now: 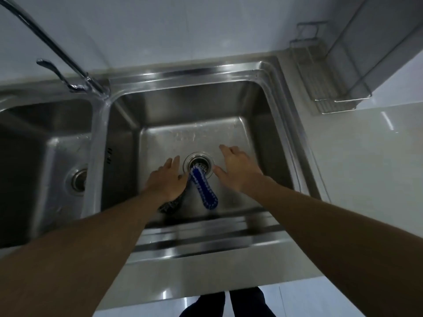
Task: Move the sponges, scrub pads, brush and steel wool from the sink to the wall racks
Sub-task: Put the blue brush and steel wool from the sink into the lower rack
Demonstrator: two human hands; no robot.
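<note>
Stainless sink basin point(251, 115) at centre frame, both hands down inside, left hand point(163, 179) and right hand point(238, 167) spread, empty, flanking the blue brush point(204, 191) by the drain point(198, 164), dark steel wool point(170, 203) under the left wrist; grabbing comes next, then wall rack point(325, 72), upper right.

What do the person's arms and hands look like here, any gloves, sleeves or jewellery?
Both arms are bare from the frame edge down: no sleeves in view. The left hand and right hand have no gloves, and no watch, bands or rings are visible. Motion blur softens the fingers, so fine detail cannot be told.
</note>
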